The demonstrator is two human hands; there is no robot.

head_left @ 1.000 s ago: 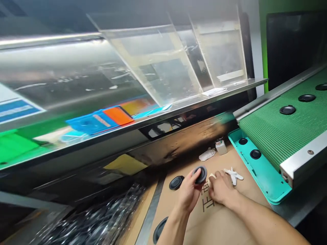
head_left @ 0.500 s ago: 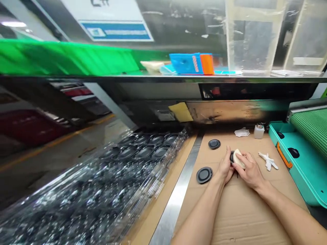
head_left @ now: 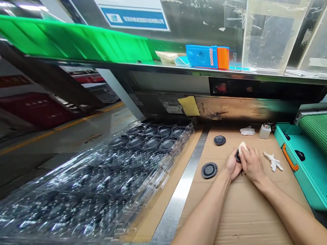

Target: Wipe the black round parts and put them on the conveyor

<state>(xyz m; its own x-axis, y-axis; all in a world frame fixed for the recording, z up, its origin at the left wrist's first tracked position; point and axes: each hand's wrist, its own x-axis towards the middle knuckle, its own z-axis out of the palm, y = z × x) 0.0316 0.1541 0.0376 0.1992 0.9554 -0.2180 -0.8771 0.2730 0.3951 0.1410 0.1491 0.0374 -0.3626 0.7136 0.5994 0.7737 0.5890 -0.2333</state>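
My left hand (head_left: pixel 232 166) is shut around a black round rubber disc (head_left: pixel 238 157), most of which is hidden by my fingers. My right hand (head_left: pixel 251 164) holds a cream-white pad (head_left: pixel 243 147) pressed against that disc. Both hands sit over a brown cardboard sheet (head_left: pixel 245 211). Two more black discs lie apart on the cardboard: one (head_left: pixel 209 170) left of my hands, another (head_left: pixel 219 140) beyond them. Past my right hand lie white finger cots or a glove (head_left: pixel 273 161), a small white bottle (head_left: pixel 265 131) and a crumpled white cloth (head_left: pixel 247 131).
Clear plastic trays (head_left: pixel 122 177) holding rows of black discs lie left of a steel strip (head_left: pixel 178 194). A teal tray (head_left: pixel 293 163) and a green mesh belt (head_left: pixel 314 131) stand at the right. A steel shelf (head_left: pixel 194 68) carrying a blue box (head_left: pixel 200 56) runs above.
My view has swung from a tilted angle to face the bench squarely. The disc has come down from its raised position in my left hand, and the pad now presses on it.
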